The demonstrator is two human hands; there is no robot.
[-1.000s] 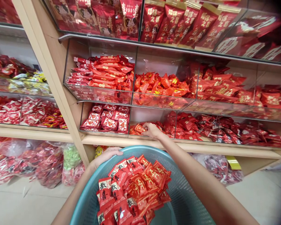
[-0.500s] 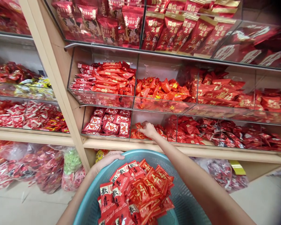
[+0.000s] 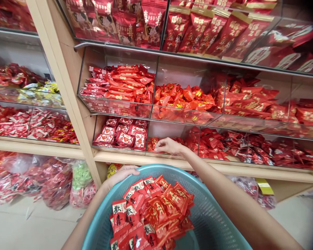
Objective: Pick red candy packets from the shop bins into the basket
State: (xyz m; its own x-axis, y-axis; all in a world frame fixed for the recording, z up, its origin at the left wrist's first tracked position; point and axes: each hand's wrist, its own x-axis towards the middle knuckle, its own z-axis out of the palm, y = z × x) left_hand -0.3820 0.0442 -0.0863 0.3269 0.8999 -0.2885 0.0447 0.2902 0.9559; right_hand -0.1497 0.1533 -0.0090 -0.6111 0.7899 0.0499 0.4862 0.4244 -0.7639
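Note:
A teal plastic basket (image 3: 211, 211) holds a heap of red packets (image 3: 159, 208), some with black characters on white, others with gold ones. My left hand (image 3: 123, 173) grips the basket's rim at its upper left, fingers over the edge. In the bottom shelf's clear compartment, my right hand (image 3: 168, 146) is bent down over small red packets (image 3: 153, 142), thumb and fingers drawn together. Whatever lies between its fingertips is too small to make out. Left of that hand, red and white heart packets (image 3: 125, 138) fill the neighbouring compartment.
Clear-fronted shelves rise above, with red wrapped sweets (image 3: 185, 99) and larger gold-edged bags (image 3: 177, 29). A wooden upright (image 3: 59, 80) stands left. The wooden ledge (image 3: 135, 160) runs just behind the basket. Filled plastic bags (image 3: 56, 184) lie underneath on the left.
My right hand has shifted slightly right within the compartment, its fingers now closer together and pointing left. My left hand stays on the rim. The view has moved slightly.

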